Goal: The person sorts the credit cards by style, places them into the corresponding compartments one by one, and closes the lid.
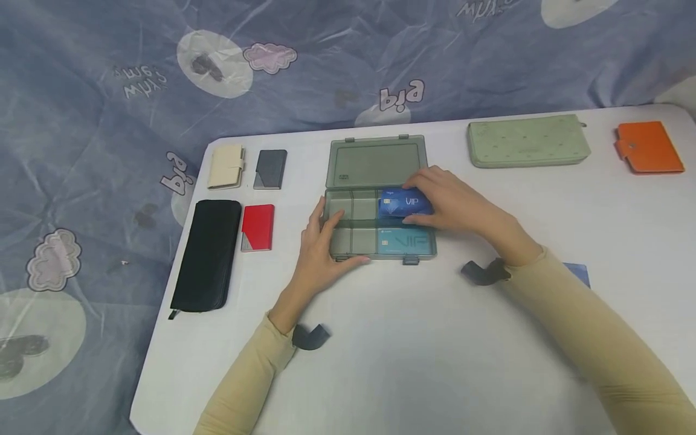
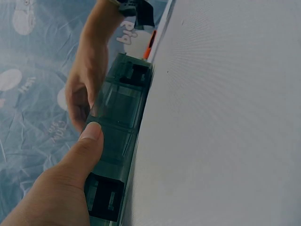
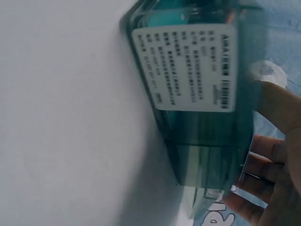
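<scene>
A translucent green compartment box (image 1: pixel 364 241) lies on the table with its lid (image 1: pixel 379 163) folded back. My left hand (image 1: pixel 316 251) holds the box by its left end, fingers at the side and thumb along the front edge. In the left wrist view that thumb (image 2: pixel 84 153) presses on the front wall by a dark latch (image 2: pixel 106 197). My right hand (image 1: pixel 448 199) pinches a dark blue VIP card (image 1: pixel 399 202) in the back right compartment. A lighter teal VIP card (image 1: pixel 403 240) lies in the front right compartment. The right wrist view shows a white label (image 3: pixel 190 68) on the box.
To the left lie a black long wallet (image 1: pixel 205 257), a red card case (image 1: pixel 258 227), a dark grey card case (image 1: pixel 270 169) and a cream card holder (image 1: pixel 226 166). A green wallet (image 1: pixel 527 142) and an orange card holder (image 1: pixel 649 147) lie at the back right. A blue card (image 1: pixel 579 273) shows behind the right sleeve.
</scene>
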`<act>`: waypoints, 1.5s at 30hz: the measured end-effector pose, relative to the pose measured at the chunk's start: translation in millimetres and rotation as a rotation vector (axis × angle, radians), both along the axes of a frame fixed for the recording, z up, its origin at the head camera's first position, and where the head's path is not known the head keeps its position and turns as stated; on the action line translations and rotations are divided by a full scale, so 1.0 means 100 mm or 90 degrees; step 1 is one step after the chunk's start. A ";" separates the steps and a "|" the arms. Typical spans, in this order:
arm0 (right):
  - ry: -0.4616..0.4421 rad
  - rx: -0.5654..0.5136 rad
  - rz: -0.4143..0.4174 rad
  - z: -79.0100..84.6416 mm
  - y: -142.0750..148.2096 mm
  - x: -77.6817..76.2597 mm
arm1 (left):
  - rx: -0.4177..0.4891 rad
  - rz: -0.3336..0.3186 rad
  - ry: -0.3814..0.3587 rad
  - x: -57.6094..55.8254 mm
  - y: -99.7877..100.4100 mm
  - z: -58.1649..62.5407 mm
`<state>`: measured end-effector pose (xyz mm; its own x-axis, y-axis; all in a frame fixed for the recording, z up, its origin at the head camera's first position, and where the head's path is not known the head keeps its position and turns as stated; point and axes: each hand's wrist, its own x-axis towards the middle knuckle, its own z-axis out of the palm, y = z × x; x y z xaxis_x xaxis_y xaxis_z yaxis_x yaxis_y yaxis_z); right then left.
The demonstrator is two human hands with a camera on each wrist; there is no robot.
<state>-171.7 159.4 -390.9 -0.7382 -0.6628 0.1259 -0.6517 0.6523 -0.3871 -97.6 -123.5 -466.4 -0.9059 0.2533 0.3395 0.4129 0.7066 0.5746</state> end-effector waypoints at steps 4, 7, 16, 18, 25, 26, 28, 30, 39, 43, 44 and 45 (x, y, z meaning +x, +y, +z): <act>-0.010 0.014 -0.002 -0.03 -0.03 -0.03 | 0.001 -0.007 0.008 -0.01 0.01 0.00; -0.001 0.015 0.004 -0.04 -0.03 -0.03 | -0.001 -0.004 0.008 -0.01 0.00 0.00; 0.032 -0.026 0.007 -0.11 0.32 0.18 | 0.006 -0.001 0.010 -0.01 0.00 -0.01; 0.025 -0.038 -0.010 -0.12 0.49 0.27 | 0.005 -0.001 0.012 -0.01 0.01 -0.01; -0.067 0.045 -0.081 -0.13 1.19 0.62 | 0.002 -0.002 0.013 -0.02 0.01 -0.01; -0.096 0.068 -0.093 -0.12 1.28 0.66 | 0.001 -0.003 0.014 -0.02 0.01 -0.01; -0.144 0.119 -0.121 -0.12 1.44 0.74 | -0.001 -0.003 0.016 -0.02 0.01 -0.01; -0.184 0.167 -0.144 -0.12 1.55 0.80 | -0.003 -0.002 0.018 -0.03 0.00 -0.01; -0.145 0.214 -0.174 -0.08 1.66 0.76 | 0.002 0.003 0.014 -0.02 -0.02 0.00; -0.106 0.219 -0.213 -0.07 1.68 0.73 | 0.000 0.003 0.004 -0.02 -0.02 -0.02; -0.114 0.233 -0.231 -0.08 1.69 0.74 | 0.001 0.002 0.003 -0.01 -0.01 -0.02; -0.129 0.249 -0.249 -0.07 1.71 0.74 | 0.001 0.000 0.003 -0.02 -0.01 -0.02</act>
